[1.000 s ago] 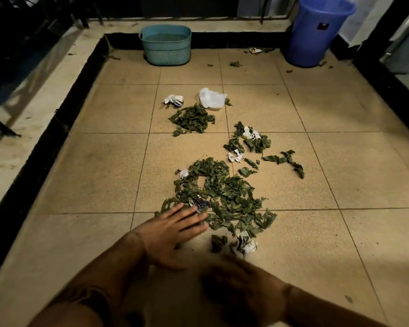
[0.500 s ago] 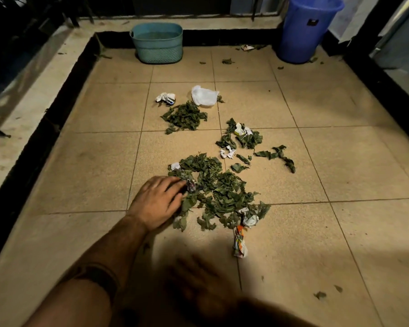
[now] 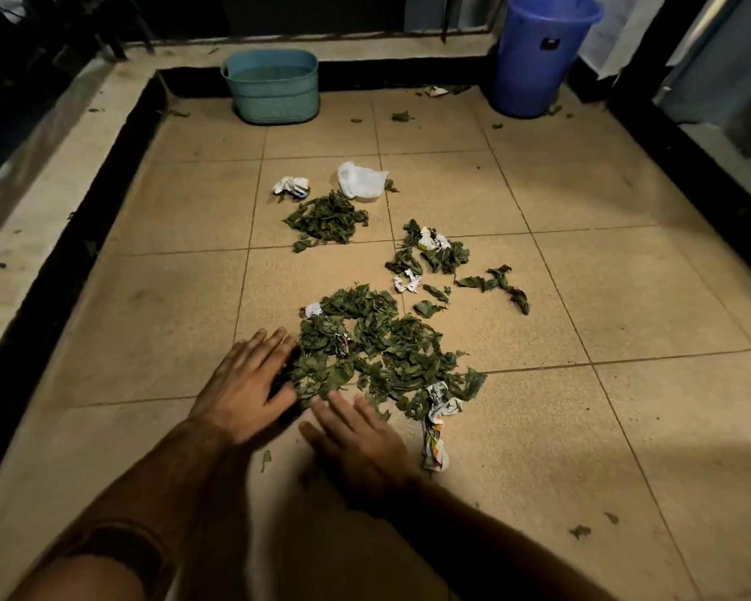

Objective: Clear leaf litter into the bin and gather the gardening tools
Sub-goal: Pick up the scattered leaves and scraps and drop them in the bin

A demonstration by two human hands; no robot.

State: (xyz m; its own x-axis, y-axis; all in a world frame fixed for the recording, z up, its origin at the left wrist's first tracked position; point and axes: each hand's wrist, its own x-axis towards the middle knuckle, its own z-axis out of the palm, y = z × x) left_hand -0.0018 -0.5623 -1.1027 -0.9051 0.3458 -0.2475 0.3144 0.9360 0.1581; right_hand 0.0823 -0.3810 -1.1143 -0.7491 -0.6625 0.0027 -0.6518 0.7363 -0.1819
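L hand (image 3: 246,390) flat on tile floor (image 3: 538,427), grip spread, fingers straight, fingertips touching near-left edge of big leaf pile (image 3: 378,353). R hand (image 3: 356,440) also flat and open, fingers straight, a bit blurred, just beside pile's near edge; nothing pinched by either. Crumpled printed paper (image 3: 436,422) at pile's near-right edge, close to R hand. Beyond: scattered leaves w/ paper scraps (image 3: 430,253), strip of leaves (image 3: 495,284) to the right, smaller leaf heap (image 3: 326,221), white plastic bag (image 3: 360,180) and crumpled wad (image 3: 291,186) behind it. Far end by the black kerb: teal basket (image 3: 272,86) at left, blue bin (image 3: 538,54) at right corner, well apart from pile. Stray bits near bin.
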